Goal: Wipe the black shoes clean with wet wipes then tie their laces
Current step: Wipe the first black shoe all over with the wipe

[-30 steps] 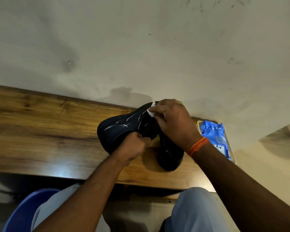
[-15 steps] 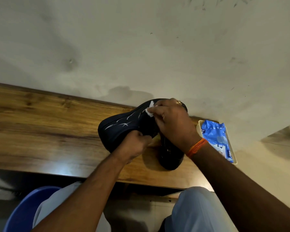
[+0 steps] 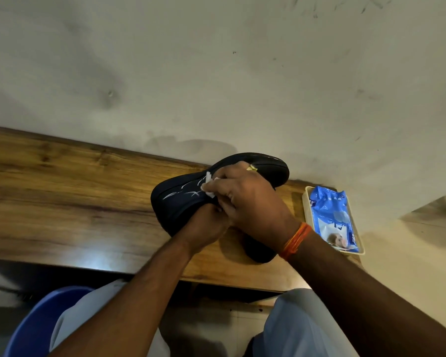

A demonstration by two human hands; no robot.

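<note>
Wiping step: left hand (image 3: 204, 225) clenched on the shoe (image 3: 180, 202), right hand (image 3: 245, 199) pinching the wipe (image 3: 208, 185) on it; laces looked next.

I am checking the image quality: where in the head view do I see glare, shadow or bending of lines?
Head view: a bright glare patch sits on the near edge of the wooden table; the shoe throws a soft shadow on the wall behind; the table edge looks tilted and slightly bent by the wide lens; the right hand and wipe are sharp enough.
</note>
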